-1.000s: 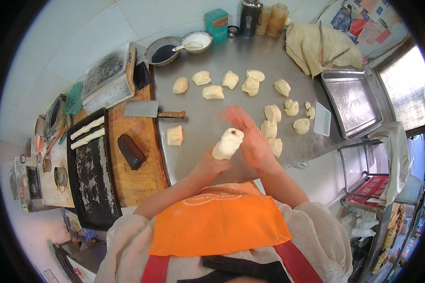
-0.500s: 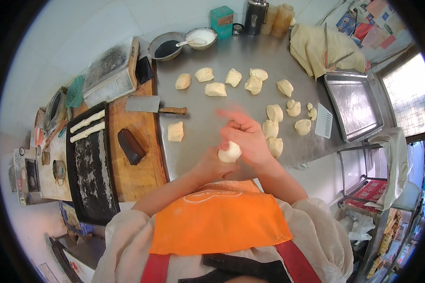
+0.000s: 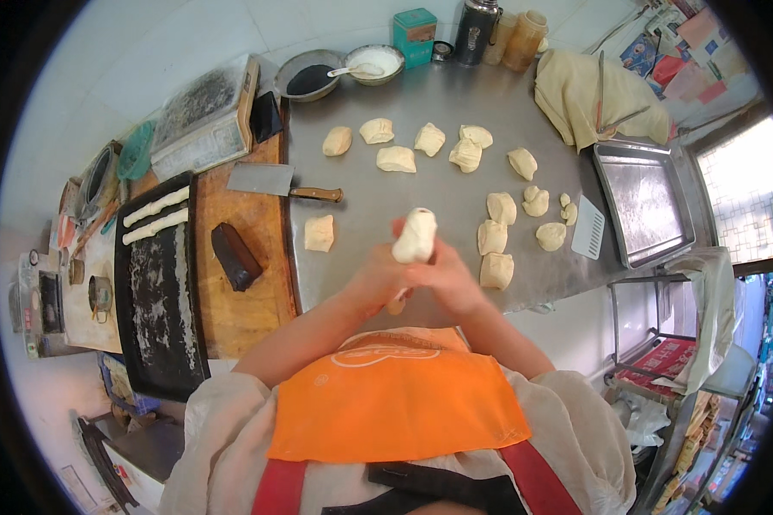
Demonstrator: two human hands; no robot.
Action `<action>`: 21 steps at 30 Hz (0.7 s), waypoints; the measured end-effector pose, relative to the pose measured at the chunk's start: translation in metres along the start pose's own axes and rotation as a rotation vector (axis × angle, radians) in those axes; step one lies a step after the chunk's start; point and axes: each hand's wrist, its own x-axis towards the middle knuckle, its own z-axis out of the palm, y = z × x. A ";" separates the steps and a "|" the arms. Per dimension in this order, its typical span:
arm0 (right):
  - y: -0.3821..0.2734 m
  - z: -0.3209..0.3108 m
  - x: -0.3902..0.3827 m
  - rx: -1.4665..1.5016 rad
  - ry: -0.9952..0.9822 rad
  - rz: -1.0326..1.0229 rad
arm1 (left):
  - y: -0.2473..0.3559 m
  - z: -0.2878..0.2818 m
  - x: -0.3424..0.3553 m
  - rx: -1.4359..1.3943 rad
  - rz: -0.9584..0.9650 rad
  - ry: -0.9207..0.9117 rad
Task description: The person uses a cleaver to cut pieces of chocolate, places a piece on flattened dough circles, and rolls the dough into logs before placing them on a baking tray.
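Observation:
A piece of pale dough [image 3: 416, 237] is gripped between my two hands above the steel table's near part. My left hand [image 3: 378, 279] closes round its lower side, and my right hand [image 3: 447, 276] wraps it from the other side; the fingers overlap and are partly hidden. The dough bulges up past the thumbs, with a small reddish spot at its top. Ahead lie several cut dough pieces [image 3: 396, 160] in a loose row. More dough pieces [image 3: 492, 237] stand close together to the right, and a single dough piece [image 3: 319, 233] sits to the left.
A cleaver [image 3: 262, 178] lies across the wooden board's edge, near a dark brown block [image 3: 235, 257]. Left of it, a black baking tray [image 3: 156, 300] holds two dough strips. Bowls [image 3: 307, 75] stand at the back. On the right are a white scraper [image 3: 587, 228] and a metal tray [image 3: 644, 206].
The dough now bulges up and away from me, longer than before. My right hand has come down from over it to its side, and its stretched fingers have closed in.

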 end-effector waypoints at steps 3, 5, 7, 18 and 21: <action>0.010 0.013 0.004 -0.118 0.103 -0.238 | -0.002 0.003 -0.003 0.178 0.069 -0.016; 0.013 0.014 0.002 -0.019 0.207 -0.139 | 0.000 0.004 -0.005 0.095 0.061 -0.017; 0.013 0.015 0.004 0.081 0.302 -0.046 | 0.001 0.007 -0.006 0.142 -0.052 0.028; -0.005 0.014 0.013 0.414 0.264 -0.071 | 0.001 0.009 -0.017 -0.095 -0.022 0.056; 0.006 0.006 0.018 0.444 0.213 -0.082 | -0.021 0.016 -0.014 -0.101 0.036 0.122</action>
